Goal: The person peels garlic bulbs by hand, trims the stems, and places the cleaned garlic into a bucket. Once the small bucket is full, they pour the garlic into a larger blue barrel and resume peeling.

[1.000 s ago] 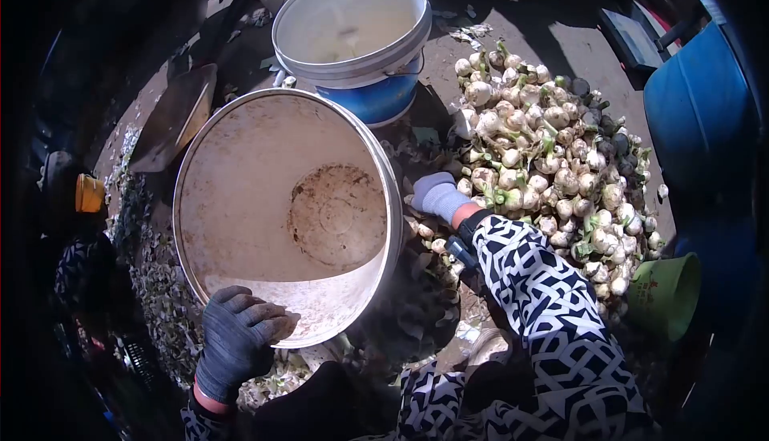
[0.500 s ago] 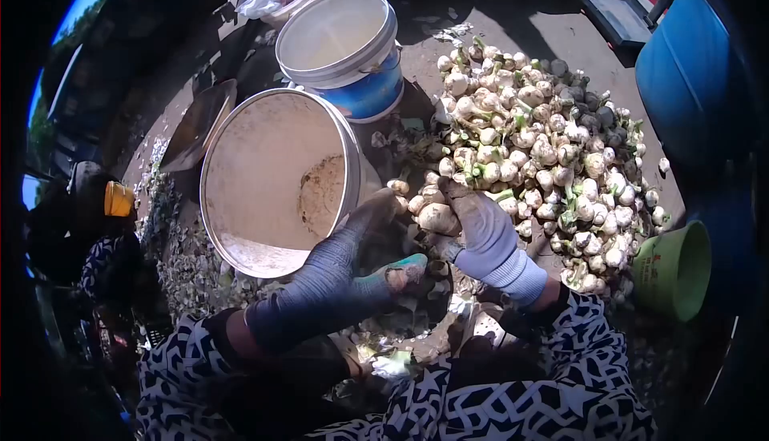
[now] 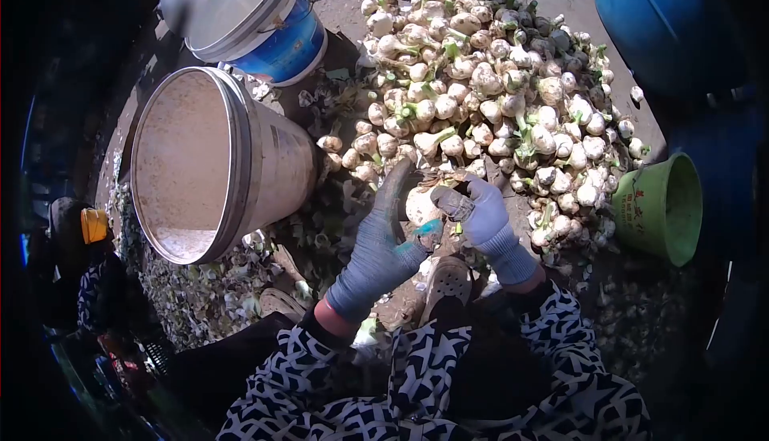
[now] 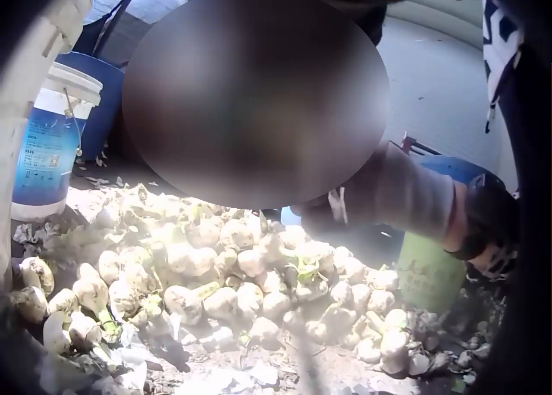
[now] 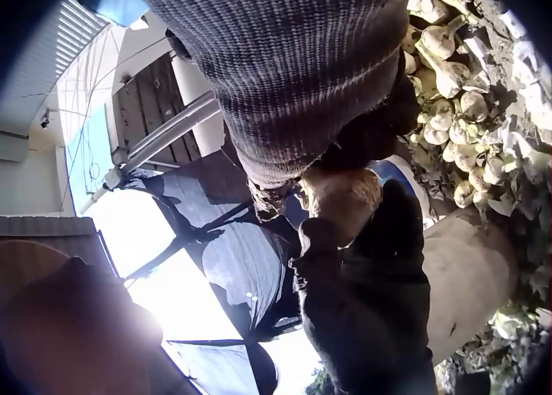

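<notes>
A white bulb with brown, dry outer skin [image 3: 420, 205] is between both gloved hands in the head view. My left hand [image 3: 372, 257], in a grey glove with a teal thumb tip, holds it from the left, fingers along its far side. My right hand [image 3: 490, 229], in a paler glove, pinches its right side. In the right wrist view the bulb [image 5: 343, 203] lies between the right glove [image 5: 289, 76] and the dark left glove [image 5: 371, 300]. A blurred patch hides much of the left wrist view, where the right hand [image 4: 405, 188] partly shows.
A heap of bulbs [image 3: 489, 80] lies beyond the hands. At left, a large pale bucket [image 3: 272, 161] lies tipped, near a blue-and-white bucket [image 3: 284, 48]. A green bucket [image 3: 641, 209] and blue barrel [image 3: 649, 20] are at right. Peelings [image 3: 196, 305] cover ground at lower left.
My left hand has left the tipped bucket's rim and come to the bulb. My right hand has brought the bulb from the heap's near edge toward the body. The head view has shifted.
</notes>
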`<state>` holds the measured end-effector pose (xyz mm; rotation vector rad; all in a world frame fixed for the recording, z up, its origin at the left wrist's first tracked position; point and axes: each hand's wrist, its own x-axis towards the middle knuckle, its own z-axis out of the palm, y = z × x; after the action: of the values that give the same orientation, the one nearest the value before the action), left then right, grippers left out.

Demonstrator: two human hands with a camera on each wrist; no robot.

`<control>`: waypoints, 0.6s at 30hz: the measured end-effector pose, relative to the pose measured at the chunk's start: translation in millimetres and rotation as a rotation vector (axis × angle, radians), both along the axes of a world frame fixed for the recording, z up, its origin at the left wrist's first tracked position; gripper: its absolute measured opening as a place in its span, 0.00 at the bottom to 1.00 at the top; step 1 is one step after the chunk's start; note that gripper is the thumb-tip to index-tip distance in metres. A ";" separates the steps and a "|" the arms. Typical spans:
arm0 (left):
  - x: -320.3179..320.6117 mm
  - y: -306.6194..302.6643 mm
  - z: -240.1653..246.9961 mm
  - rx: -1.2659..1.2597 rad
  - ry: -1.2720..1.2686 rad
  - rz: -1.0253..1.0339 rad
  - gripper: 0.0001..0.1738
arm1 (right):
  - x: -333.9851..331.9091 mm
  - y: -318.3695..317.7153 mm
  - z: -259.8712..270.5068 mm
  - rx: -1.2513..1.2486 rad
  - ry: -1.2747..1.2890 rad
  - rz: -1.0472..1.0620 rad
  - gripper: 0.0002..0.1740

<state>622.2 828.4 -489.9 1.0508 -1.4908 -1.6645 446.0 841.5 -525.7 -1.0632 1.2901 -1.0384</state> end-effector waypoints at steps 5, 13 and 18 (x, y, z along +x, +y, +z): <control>0.2 5.9 -11.6 0.004 0.134 0.034 0.46 | -7.6 13.4 -15.1 -0.221 0.285 0.047 0.14; 15.6 -0.8 -4.6 -0.198 -0.442 -0.141 0.19 | -9.1 17.2 -11.8 -0.160 0.051 0.101 0.13; 18.2 -16.6 -33.9 0.623 -0.083 0.084 0.28 | 6.4 25.0 2.6 0.078 -0.187 0.121 0.09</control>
<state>640.4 811.7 -523.8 1.4927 -0.9633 -2.1021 452.4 866.5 -523.2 -0.9497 1.0935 -0.9647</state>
